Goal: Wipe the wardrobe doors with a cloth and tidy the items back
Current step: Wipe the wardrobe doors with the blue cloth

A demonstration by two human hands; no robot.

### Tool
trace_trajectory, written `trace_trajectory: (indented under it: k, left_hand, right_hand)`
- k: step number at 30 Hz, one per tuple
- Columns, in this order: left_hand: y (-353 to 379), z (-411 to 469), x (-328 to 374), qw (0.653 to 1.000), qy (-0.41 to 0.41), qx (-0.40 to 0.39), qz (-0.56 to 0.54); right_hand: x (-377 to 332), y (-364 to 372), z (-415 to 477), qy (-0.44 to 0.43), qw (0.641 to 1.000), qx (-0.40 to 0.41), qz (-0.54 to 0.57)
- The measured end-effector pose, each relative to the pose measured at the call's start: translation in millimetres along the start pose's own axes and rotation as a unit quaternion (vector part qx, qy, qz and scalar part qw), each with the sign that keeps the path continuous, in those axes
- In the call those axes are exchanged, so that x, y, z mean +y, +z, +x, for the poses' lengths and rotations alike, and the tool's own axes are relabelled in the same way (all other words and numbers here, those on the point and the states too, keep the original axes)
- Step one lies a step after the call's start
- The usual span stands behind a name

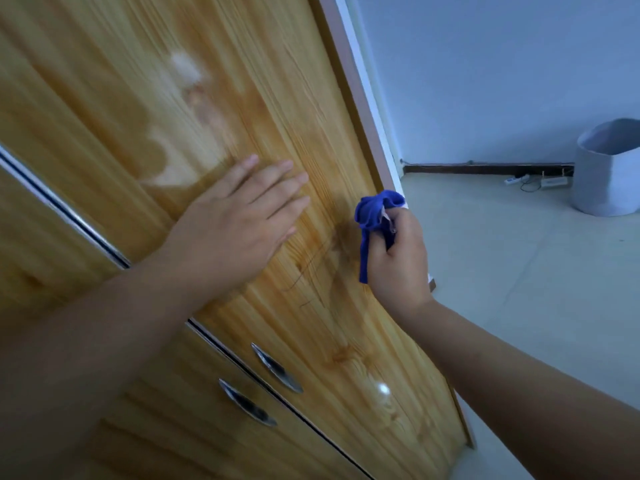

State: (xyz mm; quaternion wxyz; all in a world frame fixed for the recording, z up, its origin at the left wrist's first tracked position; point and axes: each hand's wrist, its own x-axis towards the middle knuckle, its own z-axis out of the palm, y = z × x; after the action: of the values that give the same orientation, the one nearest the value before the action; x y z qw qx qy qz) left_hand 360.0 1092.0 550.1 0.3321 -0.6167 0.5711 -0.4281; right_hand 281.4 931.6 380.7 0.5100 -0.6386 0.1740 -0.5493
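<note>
Up against the right wardrobe door (277, 64), the left hand (239, 220) lies flat on the wood-grain panel, fingers straight and a little apart, palm on the surface. Just beside it, nearer the door's outer edge, the right hand (398, 258) has its fingers curled tight round a bunched-up blue cloth (370, 213). One wad pokes out the top of the fist and a strip hangs down along the palm side (can't tell if the cloth actually touches the wood, it's all a bit blurry). Lower down, the right handle (277, 368) and the left handle (247, 403), both silver, sit either side of the dark gap between this door and the left wardrobe door (52, 254). Off to the right, a grey soft-sided bin (609, 168) stands on the pale floor (519, 271) by the wall, and a white power strip (516, 180) lies near it.
</note>
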Motion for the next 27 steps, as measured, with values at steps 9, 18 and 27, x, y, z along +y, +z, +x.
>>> trace_trajectory:
  k: [9,18,27]
  left_hand:
    - [33,16,-7,0.997,0.036,-0.056,0.034]
    - [48,10,-10,0.996,0.072,0.04,0.025]
    - [55,9,-13,0.997,0.065,0.036,-0.023]
  right_hand:
    - [9,67,-17,-0.038,0.998,0.039,-0.04]
    - [25,100,-128,-0.154,0.985,-0.081,-0.021]
    - [32,51,32,-0.048,0.996,0.072,-0.034]
